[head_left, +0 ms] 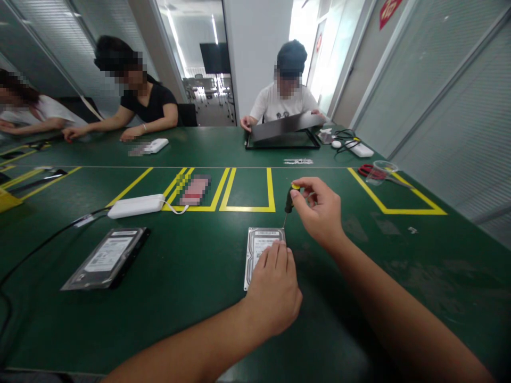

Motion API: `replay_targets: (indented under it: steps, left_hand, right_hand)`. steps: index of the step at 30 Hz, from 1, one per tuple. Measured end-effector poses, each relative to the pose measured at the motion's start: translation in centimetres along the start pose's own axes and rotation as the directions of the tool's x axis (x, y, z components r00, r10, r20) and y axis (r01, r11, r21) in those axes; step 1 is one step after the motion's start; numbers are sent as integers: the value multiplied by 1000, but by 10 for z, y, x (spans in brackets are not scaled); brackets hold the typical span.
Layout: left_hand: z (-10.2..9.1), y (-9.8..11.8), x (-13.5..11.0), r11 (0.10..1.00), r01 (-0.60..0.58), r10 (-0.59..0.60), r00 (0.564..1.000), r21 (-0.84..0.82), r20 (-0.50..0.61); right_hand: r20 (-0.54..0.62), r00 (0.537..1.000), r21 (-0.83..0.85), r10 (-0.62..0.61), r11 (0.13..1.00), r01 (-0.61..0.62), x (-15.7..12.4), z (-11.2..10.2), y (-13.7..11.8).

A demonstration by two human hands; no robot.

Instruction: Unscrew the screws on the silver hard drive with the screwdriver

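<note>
A silver hard drive (258, 246) lies flat on the green table (191, 276) in front of me. My left hand (273, 290) rests on its near half, fingers together and flat, pressing it down. My right hand (319, 210) pinches a small screwdriver (289, 200) with a black handle and yellow cap. The screwdriver stands upright, and its tip touches the drive's far right corner.
A second hard drive (104, 258) lies to the left, beside a white box (136, 206) with a cable. Yellow tape outlines (249, 208) mark the table. Scissors and a clear cup (379, 171) sit far right. Three other people sit across; one handles a laptop (283, 135).
</note>
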State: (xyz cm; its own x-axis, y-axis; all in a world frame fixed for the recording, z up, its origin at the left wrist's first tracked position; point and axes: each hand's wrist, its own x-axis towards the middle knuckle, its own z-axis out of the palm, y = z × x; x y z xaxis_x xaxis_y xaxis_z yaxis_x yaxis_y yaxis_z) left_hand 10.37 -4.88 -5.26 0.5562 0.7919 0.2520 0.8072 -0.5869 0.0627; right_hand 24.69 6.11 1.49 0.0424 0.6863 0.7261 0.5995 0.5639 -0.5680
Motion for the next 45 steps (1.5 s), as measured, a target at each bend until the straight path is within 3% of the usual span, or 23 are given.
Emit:
replay_targets:
  steps: [21,45]
  left_hand:
    - [-3,1,0,1000,6,-6,1000,-13,19]
    - [-3,1,0,1000,8,-8,1000,-12,8]
  right_hand:
    - [-22,997,-3,-77,997,77,2,0,-2]
    - [6,1000,-16,-3,1000,3,-1,1,1]
